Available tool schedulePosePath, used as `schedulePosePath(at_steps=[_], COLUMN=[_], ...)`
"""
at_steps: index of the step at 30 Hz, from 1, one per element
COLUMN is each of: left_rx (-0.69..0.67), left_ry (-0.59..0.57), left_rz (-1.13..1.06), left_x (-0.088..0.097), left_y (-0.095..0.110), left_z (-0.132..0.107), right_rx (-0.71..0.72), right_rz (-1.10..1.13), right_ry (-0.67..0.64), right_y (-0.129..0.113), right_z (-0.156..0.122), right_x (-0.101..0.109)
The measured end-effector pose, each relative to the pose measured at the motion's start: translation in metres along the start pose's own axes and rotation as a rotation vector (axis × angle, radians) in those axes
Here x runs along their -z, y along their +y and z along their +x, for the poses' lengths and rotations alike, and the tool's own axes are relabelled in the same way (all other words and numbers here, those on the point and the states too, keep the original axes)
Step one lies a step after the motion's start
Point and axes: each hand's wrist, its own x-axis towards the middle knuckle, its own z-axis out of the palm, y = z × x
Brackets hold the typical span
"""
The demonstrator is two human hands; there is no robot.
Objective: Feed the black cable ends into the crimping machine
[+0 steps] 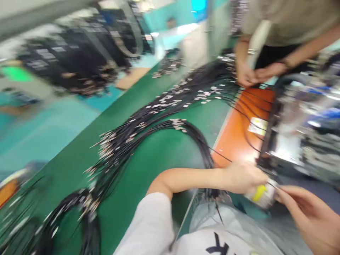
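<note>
My left hand (247, 177) is closed around a thin black cable (223, 156), which comes across from the bundle at the table edge. A short stretch of it sticks out past my left fingers toward my right hand (305, 209), whose thumb and finger pinch the end. Just below both hands sits a white object with a yellow patch (261, 194); blur hides its kind, and I cannot tell if it is touched. A curved bundle of black cables (196, 134) with white tags hangs over the edge by my left forearm.
More cables (170, 97) lie along the green table (148, 156). An orange mat (233, 131) with a white label is beside a dark-framed machine (268, 131). Opposite, another person's hands (255, 74) work on cables. Cable bunches (74, 53) hang from a rack at left.
</note>
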Motion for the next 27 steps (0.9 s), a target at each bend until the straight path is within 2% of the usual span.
schedulePosePath(at_steps=[1,3,4,7,10,13,19,21,23,25,27], left_rx=[0.038,0.063,0.061,0.079,0.120,0.132,0.136,0.110,0.104,0.140,0.201], left_ry=[0.055,0.149,0.159,0.148,0.153,0.148,0.081,0.061,0.082,0.114,0.130], left_rz=[-0.053,-0.204,-0.268,-0.355,-0.367,-0.356,-0.335,-0.345,-0.359,-0.419,-0.513], left_x=[-0.004,-0.010,-0.012,-0.013,-0.015,-0.019,-0.023,-0.024,-0.024,-0.025,-0.026], left_y=[-0.002,-0.010,-0.013,-0.016,-0.010,-0.005,-0.002,-0.001,-0.002,-0.003,-0.004], left_z=[0.006,0.024,0.033,0.057,0.068,0.074,0.086,0.088,0.089,0.088,0.087], right_rx=[-0.013,0.079,0.097,0.114,0.111,0.121,0.226,0.163,0.035,-0.065,-0.095], right_rz=[0.005,0.152,0.218,0.303,0.335,0.333,0.178,0.267,0.447,0.609,0.670], right_ry=[0.068,0.069,0.054,0.080,0.056,0.040,0.042,-0.024,-0.091,-0.060,0.017], right_y=[0.008,0.021,0.027,0.044,0.052,0.052,0.044,0.047,0.053,0.059,0.063], right_z=[-0.001,0.006,0.013,0.030,0.034,0.036,0.051,0.055,0.058,0.060,0.060], right_x=[0.005,0.014,0.018,0.032,0.041,0.047,0.052,0.053,0.054,0.057,0.059])
